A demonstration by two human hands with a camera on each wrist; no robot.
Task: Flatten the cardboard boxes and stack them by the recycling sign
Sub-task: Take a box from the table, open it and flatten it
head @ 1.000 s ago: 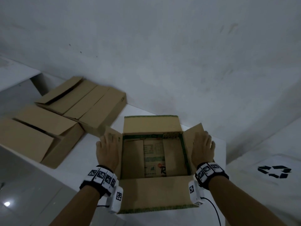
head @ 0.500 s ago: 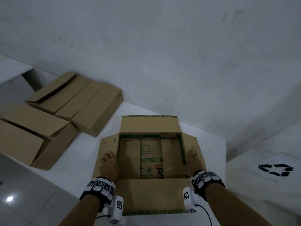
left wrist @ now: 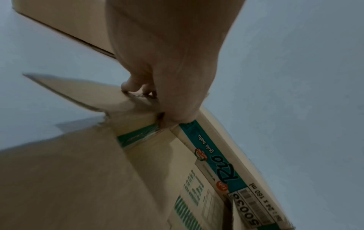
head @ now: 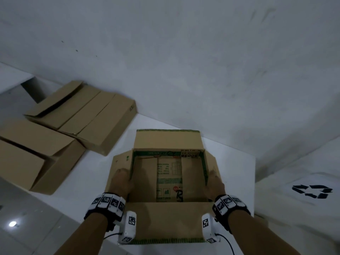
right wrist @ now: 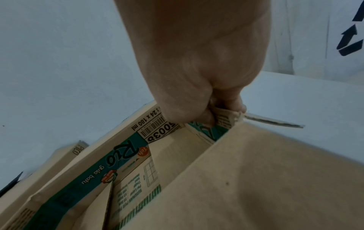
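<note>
An open cardboard box (head: 168,144) with green print stands on the white table (head: 239,168) in front of me, all its top flaps folded outward. My left hand (head: 122,178) grips the box's left rim, thumb inside and fingers curled over the left flap (left wrist: 78,91). On the opposite side my right hand (head: 214,180) grips the right rim the same way (right wrist: 218,109). The box's inside shows printed bottom flaps (head: 168,181). A black recycling sign (head: 311,190) lies on a white surface at the right.
Two more cardboard boxes sit at the left: one (head: 86,115) by the wall, another (head: 35,155) nearer the table's left edge. A plain wall (head: 184,61) rises behind. A gap (head: 257,173) separates the table from the surface bearing the sign.
Both hands pushed the side flaps down and outward, slid back toward me, and now curl around the box's left and right rims.
</note>
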